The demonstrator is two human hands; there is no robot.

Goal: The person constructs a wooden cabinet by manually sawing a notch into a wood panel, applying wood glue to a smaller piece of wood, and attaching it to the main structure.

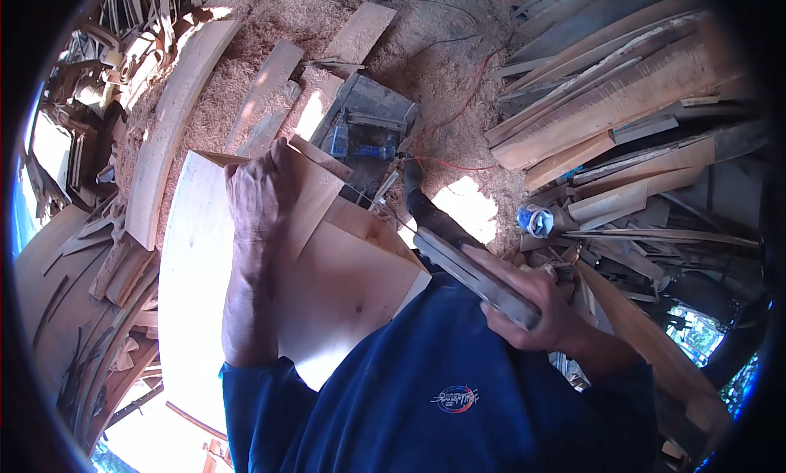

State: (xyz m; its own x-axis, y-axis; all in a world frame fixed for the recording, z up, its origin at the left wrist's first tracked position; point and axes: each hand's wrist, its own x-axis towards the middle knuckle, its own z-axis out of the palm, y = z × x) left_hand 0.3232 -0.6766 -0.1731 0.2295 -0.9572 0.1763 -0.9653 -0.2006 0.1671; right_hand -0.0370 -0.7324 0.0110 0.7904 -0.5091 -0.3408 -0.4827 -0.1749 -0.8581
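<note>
My left hand (260, 186) is closed over the top edge of a pale wooden box-like piece (344, 301), whose left board shines in bright light. Its boards meet at angles, and part of its inside shows at the right. My right hand (528, 305) grips a long, narrow, greyish tool (467, 272), perhaps a wooden hand plane, held at a slant just right of the piece. Its underside is hidden from view.
Ahead, a blue power tool (368, 151) rests on a dark stand amid wood shavings, with a red cord (458, 164) nearby. Planks (589, 105) are piled at the right, near a blue-and-white container (536, 221). More boards (176, 121) and offcuts lie along the left.
</note>
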